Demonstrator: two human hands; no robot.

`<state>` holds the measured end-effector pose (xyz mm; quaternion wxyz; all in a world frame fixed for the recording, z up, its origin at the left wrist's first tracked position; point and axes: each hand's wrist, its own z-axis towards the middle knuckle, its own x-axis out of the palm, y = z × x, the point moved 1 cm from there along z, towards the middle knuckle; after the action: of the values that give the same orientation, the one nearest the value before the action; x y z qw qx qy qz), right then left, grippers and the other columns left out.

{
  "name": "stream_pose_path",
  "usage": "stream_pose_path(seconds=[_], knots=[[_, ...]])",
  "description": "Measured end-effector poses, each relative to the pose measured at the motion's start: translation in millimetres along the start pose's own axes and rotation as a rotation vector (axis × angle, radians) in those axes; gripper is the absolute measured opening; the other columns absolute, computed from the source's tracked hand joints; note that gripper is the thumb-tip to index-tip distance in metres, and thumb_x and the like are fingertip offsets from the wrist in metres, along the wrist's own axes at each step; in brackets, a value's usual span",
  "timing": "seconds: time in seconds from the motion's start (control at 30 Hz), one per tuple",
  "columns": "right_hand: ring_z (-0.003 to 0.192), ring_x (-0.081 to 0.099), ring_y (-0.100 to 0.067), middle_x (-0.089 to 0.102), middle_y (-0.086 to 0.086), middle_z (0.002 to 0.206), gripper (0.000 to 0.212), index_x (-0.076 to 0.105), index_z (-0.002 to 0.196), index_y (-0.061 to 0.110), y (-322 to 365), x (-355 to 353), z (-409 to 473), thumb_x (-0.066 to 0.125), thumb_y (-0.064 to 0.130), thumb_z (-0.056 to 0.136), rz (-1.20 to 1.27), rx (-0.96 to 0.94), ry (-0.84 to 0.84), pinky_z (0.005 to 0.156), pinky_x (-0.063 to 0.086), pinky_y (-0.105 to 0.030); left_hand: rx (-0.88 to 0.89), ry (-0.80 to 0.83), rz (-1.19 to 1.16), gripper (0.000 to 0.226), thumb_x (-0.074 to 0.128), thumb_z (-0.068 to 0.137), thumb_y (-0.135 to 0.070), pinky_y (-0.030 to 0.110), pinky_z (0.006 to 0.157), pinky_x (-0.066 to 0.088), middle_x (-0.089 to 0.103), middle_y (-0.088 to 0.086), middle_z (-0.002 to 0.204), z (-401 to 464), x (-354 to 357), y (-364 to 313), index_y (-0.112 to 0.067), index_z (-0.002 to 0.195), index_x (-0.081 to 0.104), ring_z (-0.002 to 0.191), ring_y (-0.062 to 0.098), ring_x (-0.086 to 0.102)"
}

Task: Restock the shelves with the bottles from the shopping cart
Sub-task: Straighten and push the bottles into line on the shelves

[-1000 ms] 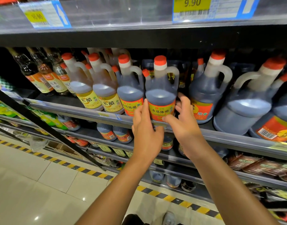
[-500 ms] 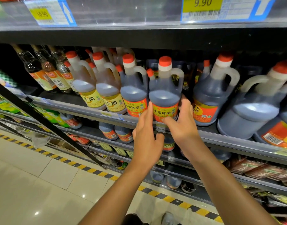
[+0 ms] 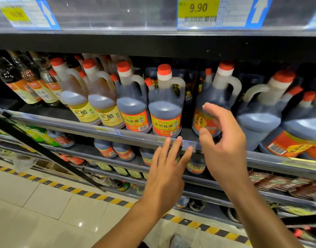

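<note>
A dark vinegar jug [image 3: 165,108] with a red cap and a yellow-orange label stands upright at the front of the shelf [image 3: 92,128], in a row of similar jugs. My left hand [image 3: 167,169] hovers just below and in front of it, fingers straight and spread, holding nothing. My right hand [image 3: 223,145] is raised to the jug's right, in front of another dark jug [image 3: 216,101], fingers loosely bent and empty. Neither hand touches a bottle. The shopping cart is out of view.
Lighter vinegar jugs [image 3: 101,104] and slim glass bottles [image 3: 28,83] fill the shelf's left part; large tilted jugs [image 3: 264,111] crowd the right. Lower shelves [image 3: 117,158] hold smaller bottles. Price tags [image 3: 198,11] hang above. Yellow-black tape [image 3: 78,192] edges the tiled floor.
Both hands have let go of the dark jug and drawn back from it. The left hand dropped below the shelf edge; the right moved to the right and opened.
</note>
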<state>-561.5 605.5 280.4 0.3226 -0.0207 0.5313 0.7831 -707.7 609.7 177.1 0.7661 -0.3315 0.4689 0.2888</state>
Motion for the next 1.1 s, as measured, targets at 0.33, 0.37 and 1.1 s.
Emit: stream_pose_path(seconds=[0.33, 0.37, 1.1], knots=[[0.094, 0.058, -0.045, 0.060, -0.025, 0.094, 0.034, 0.058, 0.111, 0.002, 37, -51, 77, 0.054, 0.033, 0.100, -0.817, -0.149, 0.101, 0.069, 0.035, -0.042, 0.149, 0.121, 0.275, 0.104, 0.080, 0.078, -0.021, 0.047, 0.125, 0.006, 0.024, 0.008, 0.165, 40, 13, 14, -0.017, 0.160, 0.015, 0.153, 0.032, 0.017], [0.101, 0.058, -0.046, 0.062, -0.028, 0.108, 0.044, 0.054, 0.129, 0.006, 41, -51, 83, 0.050, 0.040, 0.102, -0.907, -0.173, 0.147, 0.073, 0.039, -0.043, 0.157, 0.122, 0.283, 0.105, 0.081, 0.078, -0.024, 0.048, 0.124, 0.007, 0.024, 0.009, 0.165, 40, 13, 14, -0.017, 0.160, 0.015, 0.153, 0.033, 0.018], [0.097, 0.050, -0.025, 0.058, -0.012, 0.127, 0.039, 0.048, 0.137, 0.025, 47, -44, 117, 0.058, 0.035, 0.100, -0.607, -0.114, 0.456, 0.080, 0.035, -0.030, 0.061, 0.072, 0.256, 0.117, 0.067, 0.063, 0.018, 0.044, 0.124, 0.011, 0.012, 0.004, 0.168, -2, -7, 55, -0.014, 0.160, 0.010, 0.156, 0.028, 0.007]])
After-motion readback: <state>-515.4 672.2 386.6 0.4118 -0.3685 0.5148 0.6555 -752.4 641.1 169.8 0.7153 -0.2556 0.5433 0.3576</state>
